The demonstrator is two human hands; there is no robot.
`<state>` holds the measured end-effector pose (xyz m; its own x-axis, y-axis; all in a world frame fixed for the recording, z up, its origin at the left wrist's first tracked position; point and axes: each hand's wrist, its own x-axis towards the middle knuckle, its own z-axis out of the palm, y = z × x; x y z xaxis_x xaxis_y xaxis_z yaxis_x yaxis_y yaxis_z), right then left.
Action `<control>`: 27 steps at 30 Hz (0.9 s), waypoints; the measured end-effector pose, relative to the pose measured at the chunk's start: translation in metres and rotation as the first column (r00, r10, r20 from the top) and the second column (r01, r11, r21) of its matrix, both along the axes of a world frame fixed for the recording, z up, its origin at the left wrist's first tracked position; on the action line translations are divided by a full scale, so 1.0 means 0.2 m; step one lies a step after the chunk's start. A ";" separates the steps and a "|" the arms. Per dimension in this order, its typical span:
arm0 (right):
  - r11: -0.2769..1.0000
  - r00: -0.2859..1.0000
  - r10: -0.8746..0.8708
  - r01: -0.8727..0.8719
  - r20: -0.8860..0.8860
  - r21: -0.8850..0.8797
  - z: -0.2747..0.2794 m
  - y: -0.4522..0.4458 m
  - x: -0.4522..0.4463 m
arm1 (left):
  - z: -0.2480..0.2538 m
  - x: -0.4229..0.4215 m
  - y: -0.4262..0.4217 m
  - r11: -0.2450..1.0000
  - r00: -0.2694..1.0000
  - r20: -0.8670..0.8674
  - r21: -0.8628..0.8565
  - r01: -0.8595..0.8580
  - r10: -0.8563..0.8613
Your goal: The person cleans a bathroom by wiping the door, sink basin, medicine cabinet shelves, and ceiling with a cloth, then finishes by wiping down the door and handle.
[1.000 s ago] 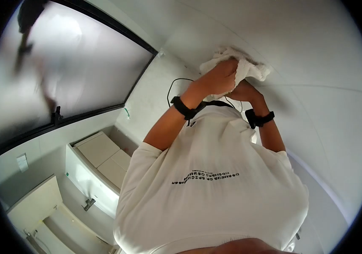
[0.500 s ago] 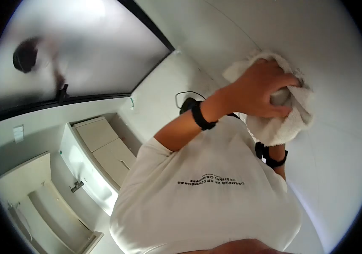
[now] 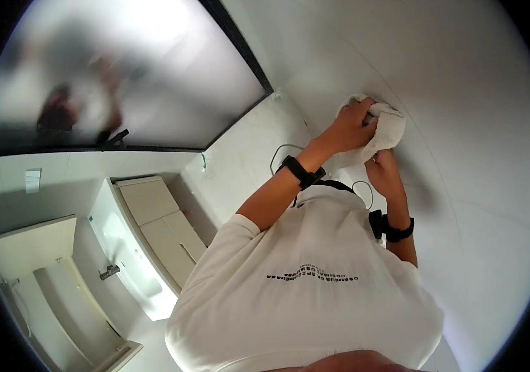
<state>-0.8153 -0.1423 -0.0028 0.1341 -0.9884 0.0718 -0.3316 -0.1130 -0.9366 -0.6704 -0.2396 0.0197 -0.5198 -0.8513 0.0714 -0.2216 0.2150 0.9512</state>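
A white towel is bunched up against or just in front of the pale wall surface; contact with it cannot be made out. My left hand lies over the towel's upper left part, its fingers bent into the folds. Below it, my right hand has its fingers closed at the towel's lower edge, partly covered by the cloth. Black bands circle both wrists.
At upper left, a blurred person shows through a frosted glass door with a dark frame and handle. Below stand a washbasin with a faucet, a cabinet and a mirror.
Both hands and the towel have moved farther from the camera and slightly left. My right hand, hidden behind the towel before, now shows. The blurred person behind the glass has shifted.
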 end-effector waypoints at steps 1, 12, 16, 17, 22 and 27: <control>0.999 0.997 -0.018 0.015 0.074 0.035 0.04 0.00 0.02 | 0.00 0.01 0.00 0.998 1.000 -0.007 -0.060 0.006 -0.007; 0.673 0.767 -0.615 0.631 0.182 -0.387 0.42 0.16 0.02 | 0.56 0.08 -0.07 0.906 0.908 -0.264 -0.361 0.219 -0.325; 0.694 0.710 -0.617 0.290 -0.338 -0.658 0.44 0.02 0.00 | 0.32 0.01 -0.15 0.742 0.969 -0.041 -0.651 0.161 -0.246; 0.705 0.653 -0.606 0.177 -0.454 -0.687 0.45 -0.04 0.02 | 0.21 -0.01 -0.16 0.618 0.985 0.028 -0.776 0.128 -0.169; 0.740 0.527 -0.607 0.104 -0.594 -0.664 0.38 -0.21 0.10 | 0.00 0.07 -0.22 0.749 0.964 0.042 -0.621 0.231 -0.262; 0.702 0.361 -0.698 0.176 -0.618 -0.690 0.41 -0.18 0.10 | 0.21 0.26 -0.23 0.862 0.885 -0.131 -0.327 0.387 -0.447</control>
